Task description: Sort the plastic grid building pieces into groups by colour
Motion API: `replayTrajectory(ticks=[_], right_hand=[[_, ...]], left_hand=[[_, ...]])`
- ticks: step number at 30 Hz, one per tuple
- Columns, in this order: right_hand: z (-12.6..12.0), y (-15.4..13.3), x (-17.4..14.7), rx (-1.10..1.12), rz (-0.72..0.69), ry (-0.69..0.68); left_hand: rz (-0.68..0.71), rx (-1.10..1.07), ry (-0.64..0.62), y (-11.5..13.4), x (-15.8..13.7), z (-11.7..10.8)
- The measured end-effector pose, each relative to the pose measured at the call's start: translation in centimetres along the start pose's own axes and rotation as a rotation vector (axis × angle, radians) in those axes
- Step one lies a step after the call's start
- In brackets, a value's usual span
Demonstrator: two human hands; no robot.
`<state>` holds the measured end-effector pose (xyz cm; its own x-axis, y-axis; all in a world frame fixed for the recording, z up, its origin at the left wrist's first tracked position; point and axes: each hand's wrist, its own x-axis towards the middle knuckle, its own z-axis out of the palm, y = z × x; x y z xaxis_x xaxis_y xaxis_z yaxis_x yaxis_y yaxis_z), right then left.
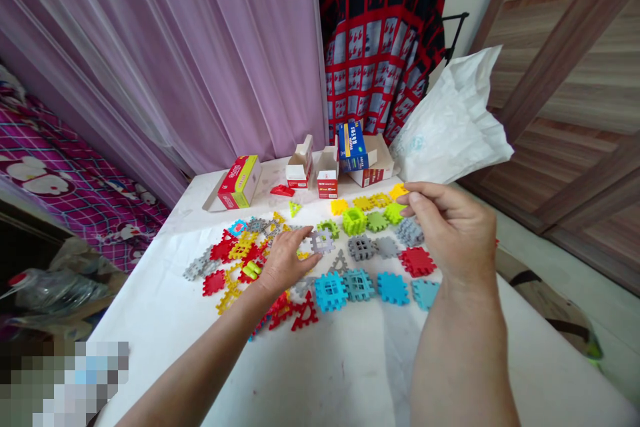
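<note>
A yellow piece is pinched at the fingertips of the right hand, at the right end of a row of yellow pieces. The thumb and fingers of the left hand are spread at the near edge of a light grey piece; whether it is gripped cannot be told. Left of that hand, mixed pieces are scattered on the surface. Below and left of the right hand, blue pieces are lined up. Beyond both hands, cardboard boxes are placed.
</note>
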<state>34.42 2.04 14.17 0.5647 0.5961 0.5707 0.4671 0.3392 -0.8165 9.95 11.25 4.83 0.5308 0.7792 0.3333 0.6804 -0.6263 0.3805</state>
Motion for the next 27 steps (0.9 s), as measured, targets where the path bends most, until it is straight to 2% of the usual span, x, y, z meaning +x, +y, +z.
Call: replayTrajectory(ticks=[4, 9, 12, 14, 17, 20, 24, 27], right_hand=[[-0.1, 1.2, 0.2, -0.078, 0.061, -0.143], [0.8, 2.4, 0.0, -0.268, 0.162, -0.557], [1.9, 1.9, -0.4, -0.337, 0.136, -0.781], [2.6, 1.2, -0.6, -0.348, 0.114, -0.871], [3.4, 0.4, -0.9, -0.37, 0.113, -0.928], [2.9, 0.6, -0.8, -0.393, 0.143, -0.924], [1.1, 1.9, -0.2, -0.399, 0.186, -0.806], [0.1, 2.5, 0.1, -0.406, 0.195, -0.728]], left_hand=[[0.015, -0.094, 0.105, 1.2, 0.1, -0.6], [0.03, -0.11, 0.171, 2.4, 0.2, -1.1], [0.045, -0.091, 0.209, 2.8, 0.3, -1.3], [0.047, -0.073, 0.226, 2.9, 0.3, -1.3], [0.058, -0.025, 0.215, 2.2, 0.3, -1.2], [0.075, 0.08, 0.126, 0.9, 0.5, -0.9], [0.073, 0.205, -0.059, -0.6, 0.8, -0.3], [0.075, 0.246, -0.161, -0.8, 0.9, 0.3]])
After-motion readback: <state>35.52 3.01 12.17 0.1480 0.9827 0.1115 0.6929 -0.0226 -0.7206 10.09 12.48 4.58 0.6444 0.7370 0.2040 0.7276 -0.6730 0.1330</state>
